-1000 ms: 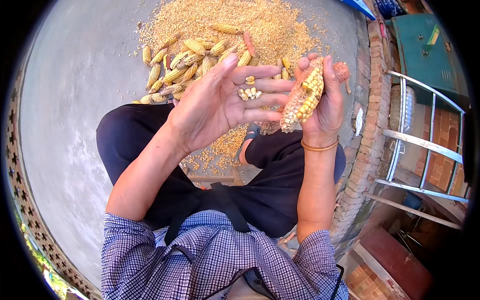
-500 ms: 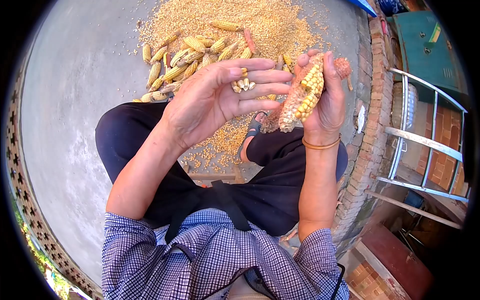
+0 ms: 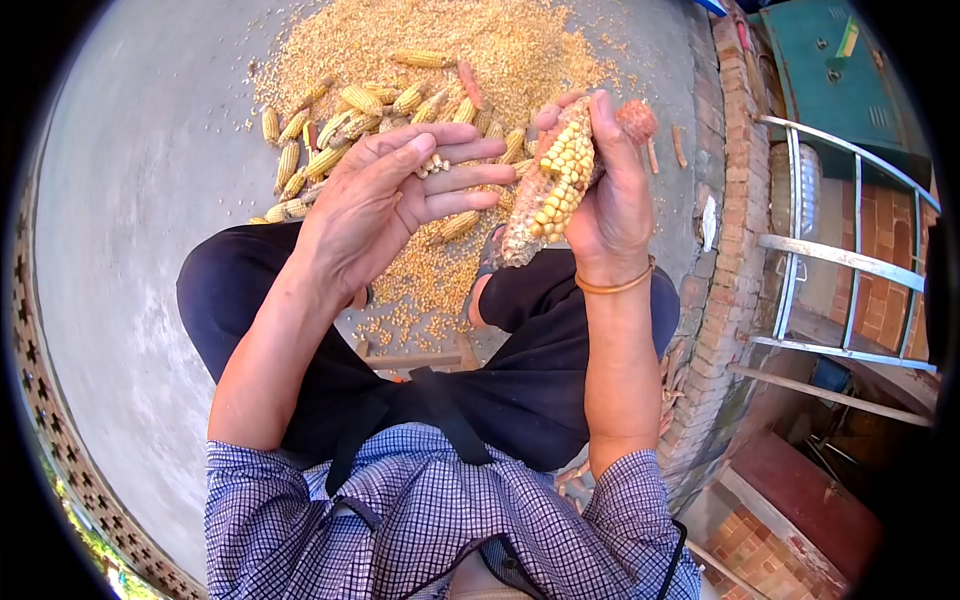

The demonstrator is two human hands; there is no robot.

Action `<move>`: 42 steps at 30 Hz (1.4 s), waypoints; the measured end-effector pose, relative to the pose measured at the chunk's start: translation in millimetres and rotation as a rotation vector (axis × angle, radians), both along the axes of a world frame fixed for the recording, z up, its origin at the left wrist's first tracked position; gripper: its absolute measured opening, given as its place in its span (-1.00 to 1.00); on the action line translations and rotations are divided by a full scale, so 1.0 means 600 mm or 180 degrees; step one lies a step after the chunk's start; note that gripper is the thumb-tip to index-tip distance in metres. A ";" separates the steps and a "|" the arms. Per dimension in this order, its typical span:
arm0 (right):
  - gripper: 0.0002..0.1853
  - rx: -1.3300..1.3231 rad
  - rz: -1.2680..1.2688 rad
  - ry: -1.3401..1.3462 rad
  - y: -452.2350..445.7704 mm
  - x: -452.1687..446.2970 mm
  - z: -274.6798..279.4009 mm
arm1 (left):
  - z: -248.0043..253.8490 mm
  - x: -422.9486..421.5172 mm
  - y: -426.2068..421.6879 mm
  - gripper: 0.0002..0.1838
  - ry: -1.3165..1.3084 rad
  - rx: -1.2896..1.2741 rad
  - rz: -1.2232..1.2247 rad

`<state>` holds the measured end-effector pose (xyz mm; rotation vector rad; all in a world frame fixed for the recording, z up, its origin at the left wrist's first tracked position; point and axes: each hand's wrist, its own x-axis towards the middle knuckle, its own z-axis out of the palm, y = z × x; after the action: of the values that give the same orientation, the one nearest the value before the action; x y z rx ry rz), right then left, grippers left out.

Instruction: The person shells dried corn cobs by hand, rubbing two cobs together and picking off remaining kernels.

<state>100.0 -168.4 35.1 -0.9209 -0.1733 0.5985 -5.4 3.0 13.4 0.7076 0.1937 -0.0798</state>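
Note:
My right hand (image 3: 612, 200) grips a partly shelled corn cob (image 3: 563, 178), tilted, with yellow kernels left along one side and bare cob on the other. The reddish end of a bare cob (image 3: 637, 121) sticks out behind that hand; whether the hand holds it too, I cannot tell. To the left, my left hand (image 3: 385, 195) is palm up with fingers stretched toward the cob. A few loose corn kernels (image 3: 433, 166) rest on its fingers, close to the thumb tip. The left fingertips are slightly apart from the cob.
Beyond my hands lie a heap of shelled kernels (image 3: 440, 30) and a pile of corn ears (image 3: 360, 100). More kernels (image 3: 420, 300) are scattered between my feet. At right are a brick edge (image 3: 735, 200), a metal rail frame (image 3: 850, 255) and a green cabinet (image 3: 835, 80).
Both hands have shifted left in view, the right one with the corn cob. My left thumb has moved closer to the kernels on its fingers, and the view has turned slightly.

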 end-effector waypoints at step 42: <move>-0.79 -0.1344 -0.1437 -0.1302 0.023 -0.017 -0.011 | -0.020 -0.019 -0.068 -0.62 -0.0324 0.0367 0.0174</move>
<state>89.9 -154.4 28.2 -1.4384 -0.2000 0.0154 -17.1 -38.0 1.4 0.8188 0.1205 0.0198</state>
